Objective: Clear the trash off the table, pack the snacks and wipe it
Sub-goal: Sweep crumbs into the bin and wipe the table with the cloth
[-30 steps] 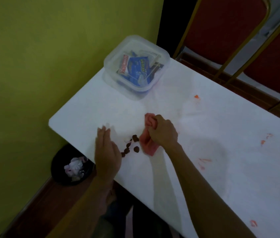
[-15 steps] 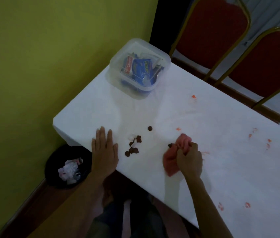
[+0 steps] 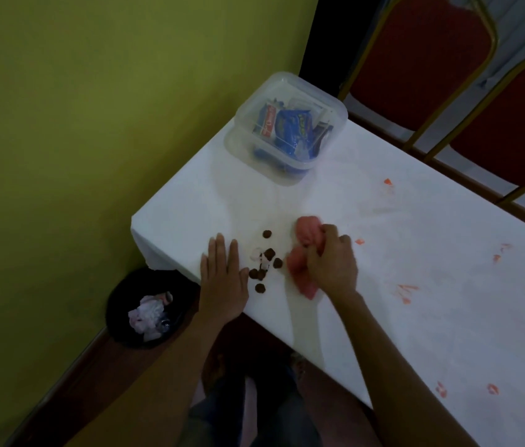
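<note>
Brown crumbs [image 3: 267, 263] lie in a loose cluster on the white table [image 3: 416, 333], near its front edge. Left hand [image 3: 222, 280] is just left of the crumbs: flat, palm down, fingers straight, holding nothing. Right hand [image 3: 332, 262] is just right of them – fingers curled tight round a bunched pink cloth [image 3: 307, 234] on the tabletop. Clear snack box [image 3: 287, 91] sits well beyond the crumbs, packets inside. Black bin [image 3: 119, 304] is on the floor, below-left of them. Orange-red smears [image 3: 407, 290] lie well to the right.

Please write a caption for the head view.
Right hand grips pink cloth beside brown crumbs; left hand flat on table.
</note>
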Motion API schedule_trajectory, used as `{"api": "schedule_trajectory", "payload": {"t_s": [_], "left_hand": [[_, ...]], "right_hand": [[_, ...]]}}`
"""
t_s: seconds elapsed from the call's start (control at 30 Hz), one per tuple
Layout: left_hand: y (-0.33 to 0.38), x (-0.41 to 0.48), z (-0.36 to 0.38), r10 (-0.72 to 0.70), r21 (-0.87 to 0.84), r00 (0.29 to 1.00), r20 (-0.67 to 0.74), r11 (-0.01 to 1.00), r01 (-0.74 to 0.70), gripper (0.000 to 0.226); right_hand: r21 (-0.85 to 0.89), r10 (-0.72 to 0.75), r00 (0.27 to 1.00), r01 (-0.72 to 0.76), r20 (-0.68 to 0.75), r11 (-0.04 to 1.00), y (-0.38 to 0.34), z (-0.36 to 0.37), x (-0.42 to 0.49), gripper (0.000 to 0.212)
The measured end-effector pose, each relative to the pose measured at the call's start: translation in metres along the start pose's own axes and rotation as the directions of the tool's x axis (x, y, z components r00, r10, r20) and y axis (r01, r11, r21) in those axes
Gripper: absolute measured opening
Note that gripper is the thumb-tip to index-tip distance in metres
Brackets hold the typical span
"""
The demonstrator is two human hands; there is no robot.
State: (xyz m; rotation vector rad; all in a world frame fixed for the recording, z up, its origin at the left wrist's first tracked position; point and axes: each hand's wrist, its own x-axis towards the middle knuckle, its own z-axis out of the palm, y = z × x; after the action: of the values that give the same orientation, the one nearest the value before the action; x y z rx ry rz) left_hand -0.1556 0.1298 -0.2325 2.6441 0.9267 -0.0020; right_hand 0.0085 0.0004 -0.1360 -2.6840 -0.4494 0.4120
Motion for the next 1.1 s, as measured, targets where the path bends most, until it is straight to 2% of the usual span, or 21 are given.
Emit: {"api": "schedule_trajectory", "payload": {"t_s": [0.07,0.2,0.33,0.43,0.5,0.57,0.67,0.73,0.83,0.97,1.1], "left_hand": [[0.0,0.0,0.0,0.002,0.003,1.0,0.001,1.0,-0.002,0.067],[0.0,0.001,0.0,-0.016,0.002,0.999,0.032,1.0,0.016,0.069],[0.002,0.0,-0.001,-0.02,0.004,0.999,0.035,1.0,0.02,0.068],[0.001,0.001,-0.001,-0.016,0.007,1.0,0.013,1.0,0.016,0.066],[-0.003,0.001,0.001,-0.005,0.01,1.0,0.01,1.0,0.005,0.066],[-0.006,0.001,0.004,0.008,0.006,1.0,0.006,1.0,-0.008,0.068],[-0.002,0.001,0.005,0.013,-0.01,1.0,-0.009,1.0,-0.013,0.069],[0.001,0.002,0.004,0.013,-0.011,1.0,-0.008,1.0,-0.013,0.069],[0.002,0.0,0.002,-0.003,-0.024,0.999,0.033,1.0,0.004,0.069],[0.003,0.0,-0.002,-0.022,-0.041,0.998,0.059,0.999,0.024,0.068],[0.004,-0.001,-0.007,-0.022,-0.041,0.997,0.073,0.999,0.025,0.068]], "right_hand": [[-0.003,0.061,0.997,-0.061,-0.047,0.998,0.007,-0.008,0.015,0.042],[-0.023,0.079,0.997,-0.079,0.017,0.997,-0.005,0.002,0.025,0.042],[-0.007,-0.109,0.98,0.111,0.166,0.994,-0.038,0.024,0.016,0.043],[-0.015,-0.296,0.899,0.318,0.324,0.948,-0.057,0.037,0.006,0.042],[-0.009,-0.338,0.883,0.36,0.326,0.933,-0.056,0.035,0.0,0.041],[0.026,-0.288,0.929,0.29,0.231,0.957,-0.041,0.023,-0.009,0.044],[0.086,-0.054,0.998,0.051,0.031,0.995,0.003,0.001,-0.026,0.045],[0.103,0.131,0.99,-0.126,-0.046,0.987,0.035,-0.006,-0.046,0.041],[0.113,0.323,0.944,-0.315,-0.061,0.942,0.065,-0.002,-0.083,0.04],[0.189,0.384,0.923,-0.373,-0.025,0.908,0.045,0.022,-0.107,0.04],[0.22,0.307,0.952,-0.301,0.003,0.928,-0.006,0.053,-0.104,0.05]]}}
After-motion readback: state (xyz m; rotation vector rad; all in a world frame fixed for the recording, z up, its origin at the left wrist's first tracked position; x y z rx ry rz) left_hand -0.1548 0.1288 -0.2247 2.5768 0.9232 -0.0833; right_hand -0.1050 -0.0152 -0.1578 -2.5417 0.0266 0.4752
